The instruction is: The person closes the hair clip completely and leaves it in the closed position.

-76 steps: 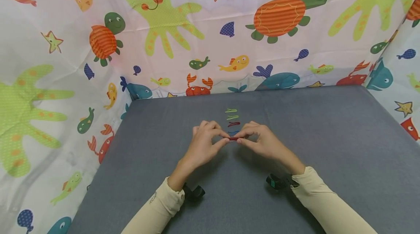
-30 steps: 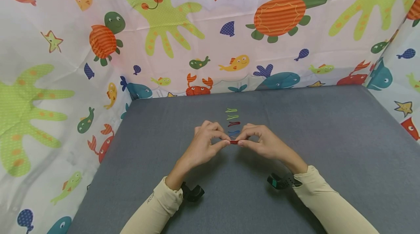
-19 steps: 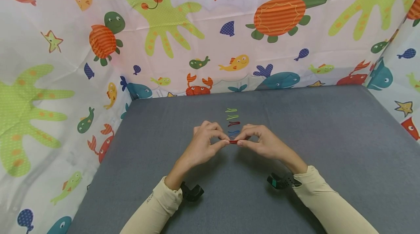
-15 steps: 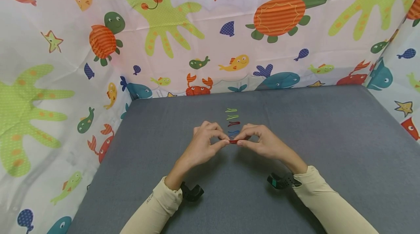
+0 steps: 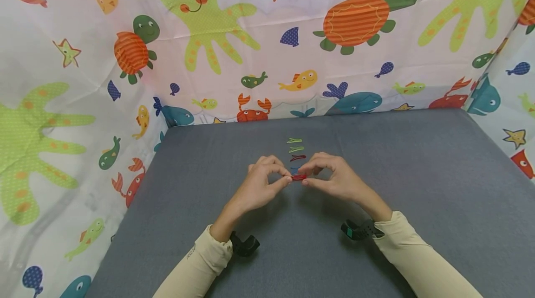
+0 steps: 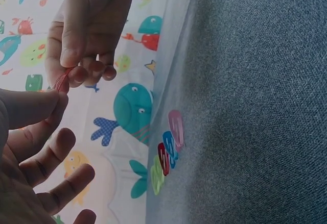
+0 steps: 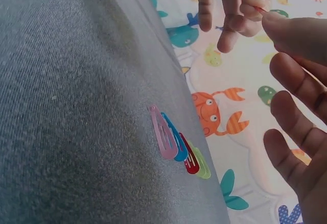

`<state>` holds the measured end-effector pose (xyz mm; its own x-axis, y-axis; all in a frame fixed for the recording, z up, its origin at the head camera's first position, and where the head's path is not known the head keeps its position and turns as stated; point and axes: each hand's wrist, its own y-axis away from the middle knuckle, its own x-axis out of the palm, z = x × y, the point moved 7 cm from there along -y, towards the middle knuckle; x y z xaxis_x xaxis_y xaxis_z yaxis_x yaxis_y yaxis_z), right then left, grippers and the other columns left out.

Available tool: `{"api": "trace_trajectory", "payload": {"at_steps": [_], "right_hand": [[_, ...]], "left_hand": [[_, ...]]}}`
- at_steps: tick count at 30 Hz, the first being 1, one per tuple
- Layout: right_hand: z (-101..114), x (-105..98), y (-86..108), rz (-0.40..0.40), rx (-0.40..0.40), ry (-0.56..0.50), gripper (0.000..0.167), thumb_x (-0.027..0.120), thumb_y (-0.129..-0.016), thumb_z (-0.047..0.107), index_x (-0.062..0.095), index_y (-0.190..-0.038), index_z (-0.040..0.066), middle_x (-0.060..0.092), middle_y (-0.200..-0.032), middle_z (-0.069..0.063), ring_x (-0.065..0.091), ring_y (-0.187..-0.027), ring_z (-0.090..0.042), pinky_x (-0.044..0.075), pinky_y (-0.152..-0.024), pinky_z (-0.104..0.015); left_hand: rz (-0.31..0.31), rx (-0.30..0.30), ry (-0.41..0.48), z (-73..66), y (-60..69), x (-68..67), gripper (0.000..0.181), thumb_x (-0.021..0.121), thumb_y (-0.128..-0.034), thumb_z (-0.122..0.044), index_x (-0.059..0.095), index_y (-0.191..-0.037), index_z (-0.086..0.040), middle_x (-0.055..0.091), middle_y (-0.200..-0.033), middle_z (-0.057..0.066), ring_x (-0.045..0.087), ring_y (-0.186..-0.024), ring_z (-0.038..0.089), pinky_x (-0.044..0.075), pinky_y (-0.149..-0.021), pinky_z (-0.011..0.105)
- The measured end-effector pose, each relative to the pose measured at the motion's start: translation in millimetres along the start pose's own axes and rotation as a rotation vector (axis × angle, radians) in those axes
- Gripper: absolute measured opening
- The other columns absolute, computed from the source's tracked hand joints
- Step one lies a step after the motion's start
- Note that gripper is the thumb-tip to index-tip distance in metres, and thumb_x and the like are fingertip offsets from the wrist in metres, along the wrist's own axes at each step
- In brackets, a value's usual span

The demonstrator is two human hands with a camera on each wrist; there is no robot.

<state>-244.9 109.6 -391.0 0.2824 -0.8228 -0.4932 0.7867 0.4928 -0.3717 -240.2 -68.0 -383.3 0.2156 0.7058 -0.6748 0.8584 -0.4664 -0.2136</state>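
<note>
The right hand [image 5: 334,178] has parted finger and thumb at the red clip [image 5: 298,178], three-o'clock end, hold unclear; the left hand [image 5: 262,184] pinches the nine-o'clock end. Tabletop [image 5: 439,186] spreads toward four, far edge at twelve.

Passage: the table [image 5: 418,168] either side of the hair clips [image 7: 180,152]; obstacle: printed cloth [image 5: 267,56] along the far edge.

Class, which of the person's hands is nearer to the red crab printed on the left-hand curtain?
Left. The left hand is over the table, right of the crab; the right hand is farther right, beyond the left hand.
</note>
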Motion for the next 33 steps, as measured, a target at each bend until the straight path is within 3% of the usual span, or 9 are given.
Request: {"api": "trace_trajectory", "payload": {"at_steps": [10,18,26,33], "right_hand": [[11,-1,-0.5,-0.065,-0.166,0.152,0.025,0.085,-0.081,0.007,0.08,-0.104,0.014,0.071,-0.088,0.001,0.057,-0.083,-0.018,0.045,-0.071,-0.026],[14,-1,0.1,-0.093,-0.217,0.254,0.024,0.087,-0.079,0.009,0.081,-0.101,0.015,0.07,-0.085,0.005,0.055,-0.081,-0.017,0.042,-0.071,-0.028],[12,-1,0.6,-0.103,-0.232,0.28,0.022,0.087,-0.079,0.01,0.081,-0.1,0.015,0.068,-0.083,0.007,0.05,-0.08,-0.006,0.041,-0.07,-0.028],[8,0,0.4,-0.097,-0.214,0.278,0.022,0.087,-0.079,0.01,0.081,-0.1,0.016,0.068,-0.083,0.01,0.05,-0.079,-0.005,0.041,-0.07,-0.029]], "left_hand": [[0.011,-0.045,0.032,4.6,-0.1,1.0,0.011,0.072,-0.0957,-0.023,0.078,-0.093,-0.013,0.065,-0.103,-0.004,0.053,-0.11,0.018,0.027,-0.102,0.055],[0.006,-0.031,0.016,3.9,0.6,0.9,0.009,0.072,-0.0957,-0.023,0.077,-0.096,-0.016,0.065,-0.105,-0.005,0.054,-0.111,0.018,0.028,-0.1,0.053],[-0.04,0.052,-0.052,0.9,0.7,-0.6,0.027,0.078,-0.091,-0.027,0.073,-0.115,-0.017,0.063,-0.113,0.003,0.052,-0.115,0.026,0.029,-0.094,0.049],[-0.122,0.135,-0.163,-5.2,1.4,-4.4,0.02,0.084,-0.0857,-0.027,0.076,-0.104,-0.02,0.063,-0.108,-0.003,0.051,-0.113,0.021,0.031,-0.09,0.047]]}}
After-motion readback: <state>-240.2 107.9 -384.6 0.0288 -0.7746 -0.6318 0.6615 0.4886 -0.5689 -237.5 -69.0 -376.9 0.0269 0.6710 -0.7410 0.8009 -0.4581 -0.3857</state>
